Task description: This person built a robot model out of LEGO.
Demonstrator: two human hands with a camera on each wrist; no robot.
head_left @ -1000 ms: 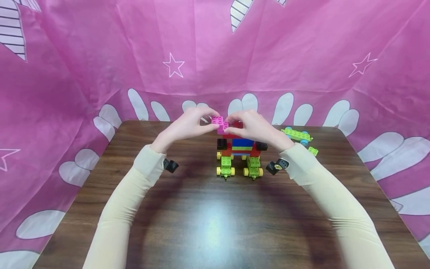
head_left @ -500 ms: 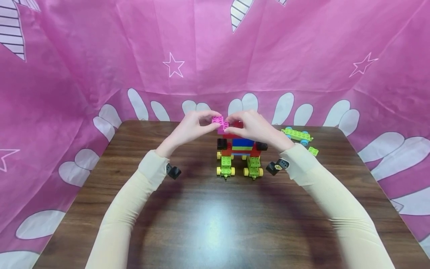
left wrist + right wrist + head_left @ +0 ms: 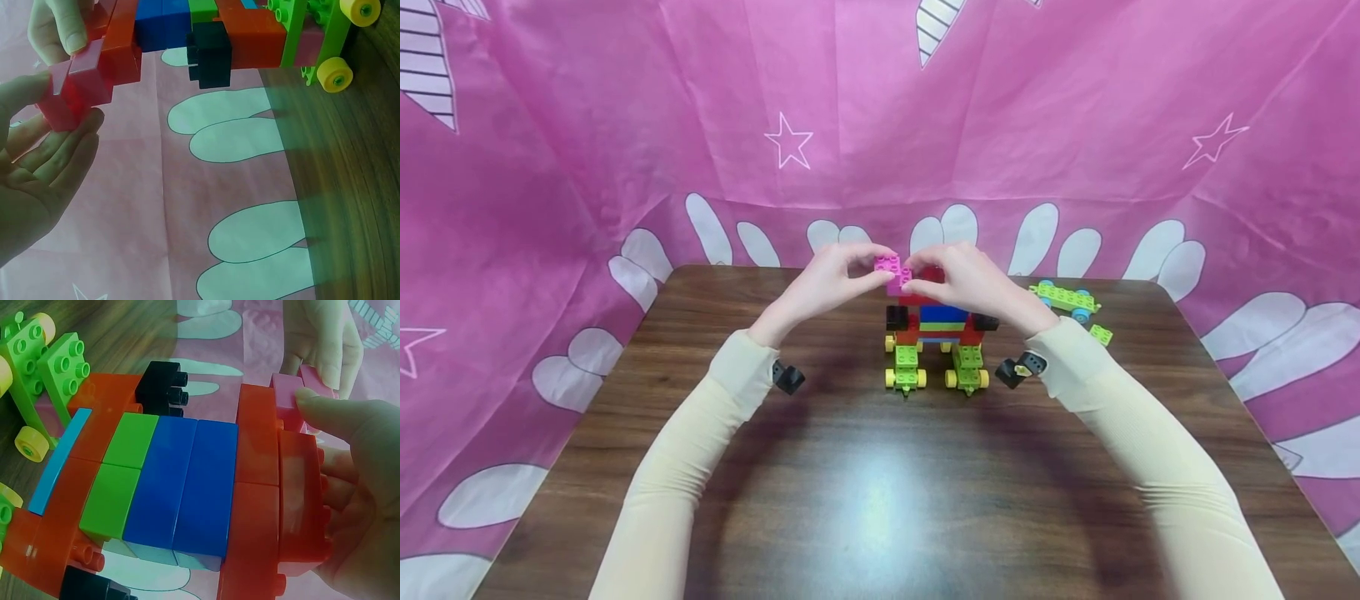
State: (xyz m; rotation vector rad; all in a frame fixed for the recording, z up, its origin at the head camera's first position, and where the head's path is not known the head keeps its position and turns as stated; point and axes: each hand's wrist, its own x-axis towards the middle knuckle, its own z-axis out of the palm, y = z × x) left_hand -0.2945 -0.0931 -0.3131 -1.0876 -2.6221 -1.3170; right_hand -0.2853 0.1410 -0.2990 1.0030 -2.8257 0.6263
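Just pink brick (image 3: 891, 273) — studded, blocky

I count two hands (image 3: 827, 287), one block robot (image 3: 936, 333), one pink block (image 3: 891, 271), one green wheel car (image 3: 1066, 298) and one small green block (image 3: 1101, 335).

The place looks like a small staged play or recording booth rather than a lived-in room. A pink fabric backdrop (image 3: 880, 108) printed with white stars and petal shapes hangs around three sides of a dark wood-grain surface (image 3: 865, 483). Toy building bricks make up a wheeled model (image 3: 936, 333) standing there, with a loose green wheeled piece (image 3: 1063, 298) nearby.
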